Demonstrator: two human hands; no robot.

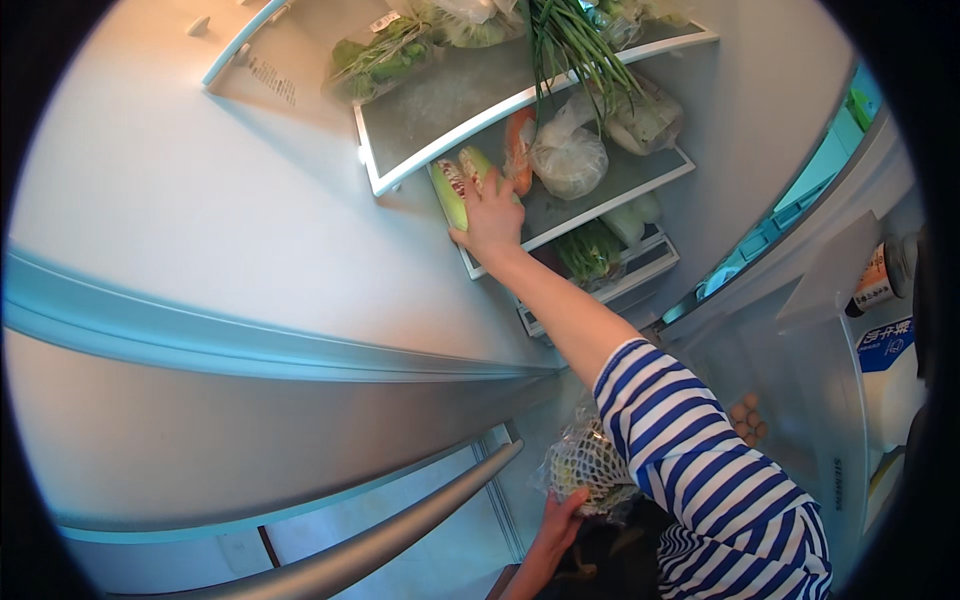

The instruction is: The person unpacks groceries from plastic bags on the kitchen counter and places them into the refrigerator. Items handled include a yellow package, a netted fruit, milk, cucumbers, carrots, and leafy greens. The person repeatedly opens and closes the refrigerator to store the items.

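On the middle refrigerator shelf, two husked-open ears of corn (451,196) with red and white kernels lie at the left. My right hand (493,217) is over them, fingers across the top and thumb at the near left side; the palm side is hidden. Lower down, my left hand (561,517) grips a round item in white foam netting and clear plastic (589,469); its contents cannot be told. Beside the corn are wrapped carrots (519,154), a knotted plastic bag with a pale round item (570,161) and another bagged item (646,116).
Scallions (577,52) hang over the upper shelf's edge (465,133), near bagged leafy greens (386,60). More greens (589,251) lie below. The open door at right holds eggs (748,420), a jar (879,277) and a milk container (892,390). A metal door handle (390,532) runs along the bottom.
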